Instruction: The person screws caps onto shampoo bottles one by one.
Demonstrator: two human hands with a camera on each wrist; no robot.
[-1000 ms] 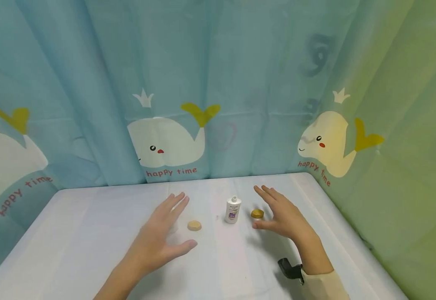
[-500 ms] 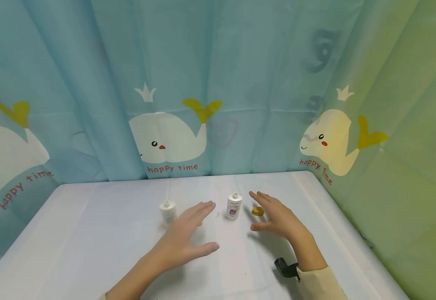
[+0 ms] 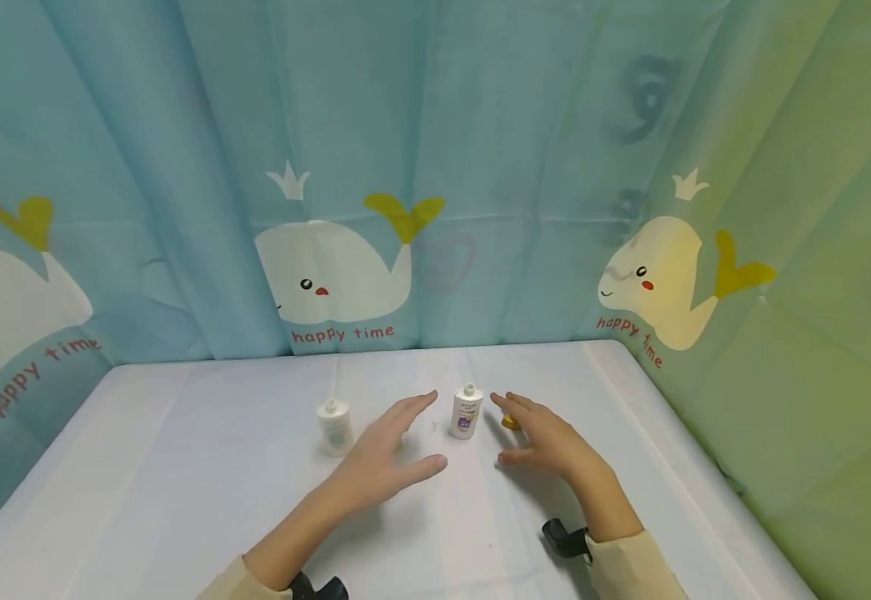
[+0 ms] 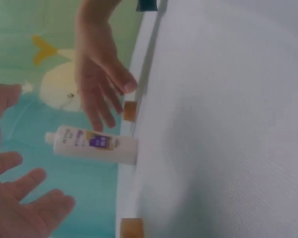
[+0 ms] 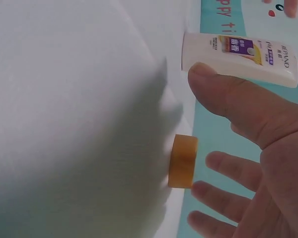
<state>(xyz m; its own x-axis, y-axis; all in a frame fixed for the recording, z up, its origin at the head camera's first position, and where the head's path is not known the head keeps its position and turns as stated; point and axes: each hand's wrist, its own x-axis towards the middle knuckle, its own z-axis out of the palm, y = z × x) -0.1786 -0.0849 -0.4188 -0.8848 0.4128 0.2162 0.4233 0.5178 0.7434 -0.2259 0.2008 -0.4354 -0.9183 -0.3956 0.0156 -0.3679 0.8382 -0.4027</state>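
Observation:
A small white capless bottle [image 3: 467, 414] with a purple label stands upright between the hands. My left hand [image 3: 378, 462] hovers to its left, fingers spread and thumb apart, holding nothing. To the bottle's right is my right hand [image 3: 555, 442], its fingers loosely spread and likewise holding nothing. Just past the right fingertips, a gold-coloured cap [image 3: 509, 422] sits on the table, partly covered by them; the right wrist view shows this cap [image 5: 184, 161] beside the fingers. Another cap [image 4: 132, 228] shows at the bottom of the left wrist view; the left hand hides it in the head view.
A second white bottle [image 3: 335, 428] stands upright to the left, just behind the left hand. A white cloth covers the table [image 3: 180, 500]. A blue curtain [image 3: 510, 167] with whale prints hangs behind it, and a green one [image 3: 803, 375] on the right.
My left hand has moved right toward the middle bottle, uncovering the left bottle and covering the pale cap. My right hand has shifted slightly left over the gold cap.

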